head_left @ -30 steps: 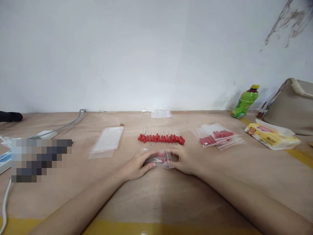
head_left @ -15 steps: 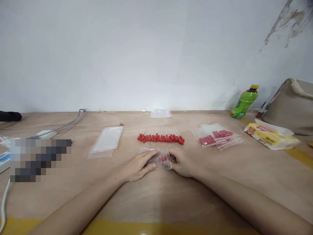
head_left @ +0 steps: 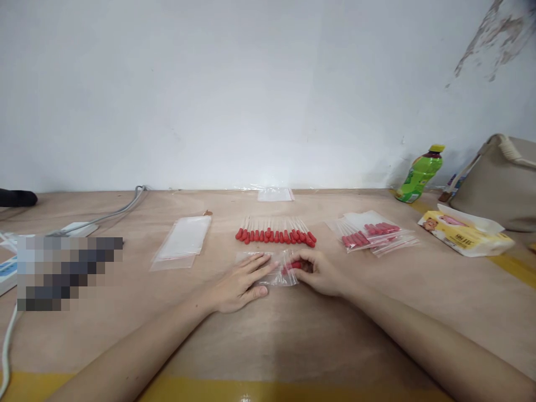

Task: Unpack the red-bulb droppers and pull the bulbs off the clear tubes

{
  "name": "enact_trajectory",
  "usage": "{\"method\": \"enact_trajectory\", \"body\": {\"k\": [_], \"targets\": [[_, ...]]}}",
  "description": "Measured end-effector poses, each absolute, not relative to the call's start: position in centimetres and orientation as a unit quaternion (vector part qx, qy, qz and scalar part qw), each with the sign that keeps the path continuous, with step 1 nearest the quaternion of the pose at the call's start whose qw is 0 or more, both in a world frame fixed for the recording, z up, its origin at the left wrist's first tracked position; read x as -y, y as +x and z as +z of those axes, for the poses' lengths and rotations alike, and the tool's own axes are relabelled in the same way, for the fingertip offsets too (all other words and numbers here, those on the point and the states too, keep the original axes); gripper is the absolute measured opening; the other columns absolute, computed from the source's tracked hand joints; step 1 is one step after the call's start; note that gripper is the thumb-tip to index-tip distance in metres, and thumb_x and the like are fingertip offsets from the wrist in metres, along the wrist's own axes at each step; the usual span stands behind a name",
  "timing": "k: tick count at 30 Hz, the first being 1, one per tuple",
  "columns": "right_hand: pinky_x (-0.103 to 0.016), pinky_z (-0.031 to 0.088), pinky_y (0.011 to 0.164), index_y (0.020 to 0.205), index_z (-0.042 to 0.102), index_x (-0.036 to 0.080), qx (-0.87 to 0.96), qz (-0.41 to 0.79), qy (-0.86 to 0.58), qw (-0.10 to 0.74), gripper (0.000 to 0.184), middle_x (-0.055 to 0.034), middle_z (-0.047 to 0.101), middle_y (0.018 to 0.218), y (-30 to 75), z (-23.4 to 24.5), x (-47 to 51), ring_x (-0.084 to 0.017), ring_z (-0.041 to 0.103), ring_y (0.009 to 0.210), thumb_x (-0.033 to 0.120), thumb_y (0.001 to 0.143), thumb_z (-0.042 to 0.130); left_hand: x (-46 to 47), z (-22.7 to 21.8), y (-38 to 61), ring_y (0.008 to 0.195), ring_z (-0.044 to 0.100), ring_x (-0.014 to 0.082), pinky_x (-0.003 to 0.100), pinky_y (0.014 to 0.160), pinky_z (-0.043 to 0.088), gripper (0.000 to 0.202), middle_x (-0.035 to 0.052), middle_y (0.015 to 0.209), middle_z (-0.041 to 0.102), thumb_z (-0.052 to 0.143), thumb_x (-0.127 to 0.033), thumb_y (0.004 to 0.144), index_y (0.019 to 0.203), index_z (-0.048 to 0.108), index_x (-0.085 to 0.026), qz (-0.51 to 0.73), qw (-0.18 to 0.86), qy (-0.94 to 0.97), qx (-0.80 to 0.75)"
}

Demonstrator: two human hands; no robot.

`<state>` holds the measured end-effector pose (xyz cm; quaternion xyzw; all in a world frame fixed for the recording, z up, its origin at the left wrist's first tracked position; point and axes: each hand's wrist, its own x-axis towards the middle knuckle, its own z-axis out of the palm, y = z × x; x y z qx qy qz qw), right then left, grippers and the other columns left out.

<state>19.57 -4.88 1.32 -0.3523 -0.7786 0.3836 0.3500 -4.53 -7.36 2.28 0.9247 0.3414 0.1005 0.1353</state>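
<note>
Between two bare hands on a wooden tabletop (head_left: 251,349) lies a clear zip-lock bag (head_left: 275,279), the left hand (head_left: 239,283) spread nearly flat on it, gripping nothing, the right hand (head_left: 321,273) half curled, its fingers closed around red-tipped sticks (head_left: 295,265) at the bag's right end. Half a second ago the left fingers arched over the bag and the red ends lay farther left; the shift appears to put the sticks at its mouth, though how far inside is unclear. Just beyond the hands sits a loose stick row (head_left: 276,237); flat bags (head_left: 186,237) lie past the left hand, filled bags (head_left: 355,241) past the right, with a yellow tissue pack (head_left: 460,239) farther right
</note>
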Motion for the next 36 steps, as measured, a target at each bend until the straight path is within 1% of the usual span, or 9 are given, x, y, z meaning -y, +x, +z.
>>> {"method": "enact_trajectory", "body": {"k": [5, 11, 14, 17, 20, 22, 26, 30, 36], "targets": [[-0.029, 0.050, 0.066, 0.097, 0.058, 0.015, 0.703, 0.496, -0.370, 0.351, 0.033, -0.0048, 0.066, 0.080, 23.0, 3.3, 2.6, -0.013, 0.061, 0.070, 0.038, 0.073, 0.059, 7.3, 2.4, -4.5, 0.133, 0.006, 0.0273, 0.053, 0.106, 0.009, 0.053, 0.0037, 0.146, 0.012, 0.034, -0.044, 0.089, 0.137, 0.015, -0.034, 0.062, 0.121, 0.928, -0.348], [-0.031, 0.051, 0.067, 0.105, 0.056, 0.019, 0.687, 0.436, -0.399, 0.423, 0.039, -0.0045, 0.066, 0.083, 27.2, 6.3, 0.4, -0.014, 0.061, 0.072, 0.042, 0.073, 0.059, 7.9, 2.4, -4.6, 0.133, 0.001, 0.0335, 0.060, 0.101, 0.006, 0.047, 0.0016, 0.147, 0.003, 0.035, -0.048, 0.087, 0.133, 0.025, -0.040, 0.027, 0.121, 0.929, -0.350], [-0.034, 0.051, 0.074, 0.102, 0.053, 0.021, 0.664, 0.361, -0.375, 0.536, 0.035, -0.0044, 0.065, 0.088, 26.9, 6.7, -0.5, -0.015, 0.062, 0.080, 0.041, 0.074, 0.059, 8.3, 2.6, -4.5, 0.130, 0.016, 0.0335, 0.059, 0.100, 0.015, 0.044, 0.0034, 0.144, 0.019, 0.037, -0.048, 0.086, 0.129, 0.034, -0.039, 0.054, 0.110, 0.916, -0.383], [-0.035, 0.049, 0.078, 0.097, 0.052, 0.020, 0.691, 0.248, -0.353, 0.579, 0.027, -0.0051, 0.064, 0.088, 24.5, 6.2, -1.2, -0.016, 0.062, 0.082, 0.037, 0.077, 0.057, 8.1, 2.6, -4.1, 0.114, 0.041, 0.0271, 0.051, 0.095, 0.030, 0.036, 0.0063, 0.125, 0.046, 0.037, -0.044, 0.087, 0.118, 0.051, -0.031, 0.150, 0.075, 0.877, -0.450], [-0.033, 0.048, 0.078, 0.094, 0.055, 0.020, 0.764, 0.100, -0.348, 0.534, 0.015, -0.0055, 0.064, 0.089, 21.2, 5.1, -1.8, -0.016, 0.061, 0.082, 0.028, 0.082, 0.050, 7.2, 2.4, -3.7, 0.098, 0.051, 0.0208, 0.039, 0.088, 0.040, 0.029, 0.0071, 0.103, 0.056, 0.040, -0.038, 0.087, 0.098, 0.061, -0.021, 0.264, 0.051, 0.841, -0.469], [-0.032, 0.047, 0.078, 0.096, 0.055, 0.019, 0.813, 0.038, -0.336, 0.473, 0.016, -0.0066, 0.064, 0.091, 19.3, 4.2, -2.2, -0.017, 0.060, 0.084, 0.022, 0.084, 0.045, 6.6, 2.4, -3.4, 0.098, 0.052, 0.0188, 0.035, 0.087, 0.042, 0.027, 0.0071, 0.104, 0.056, 0.040, -0.033, 0.088, 0.096, 0.062, -0.020, 0.283, 0.070, 0.854, -0.431], [-0.031, 0.045, 0.077, 0.098, 0.057, 0.017, 0.869, -0.035, -0.341, 0.356, 0.020, -0.0096, 0.064, 0.095, 17.0, 2.6, -3.1, -0.018, 0.058, 0.086, 0.015, 0.085, 0.041, 6.4, 2.5, -2.7, 0.123, 0.036, 0.0204, 0.038, 0.103, 0.029, 0.036, 0.0061, 0.134, 0.040, 0.038, -0.033, 0.089, 0.123, 0.047, -0.024, 0.184, 0.121, 0.918, -0.330], [-0.031, 0.041, 0.080, 0.095, 0.060, 0.018, 0.892, -0.047, -0.325, 0.310, 0.019, -0.0082, 0.065, 0.093, 16.5, 1.8, -3.5, -0.018, 0.057, 0.088, 0.012, 0.083, 0.045, 6.8, 2.8, -2.6, 0.131, 0.022, 0.0218, 0.048, 0.107, 0.013, 0.046, 0.0037, 0.142, 0.027, 0.036, -0.037, 0.089, 0.134, 0.028, -0.029, 0.083, 0.137, 0.939, -0.303], [-0.037, 0.036, 0.084, 0.095, 0.062, 0.020, 0.906, -0.054, -0.335, 0.253, 0.017, -0.0075, 0.065, 0.095, 16.6, 2.4, -2.8, -0.020, 0.056, 0.091, 0.028, 0.081, 0.054, 6.7, 2.3, -3.0, 0.118, 0.041, 0.0224, 0.039, 0.099, 0.033, 0.035, 0.0067, 0.130, 0.043, 0.046, -0.038, 0.084, 0.115, 0.054, -0.024, 0.196, 0.153, 0.887, -0.390]]}}
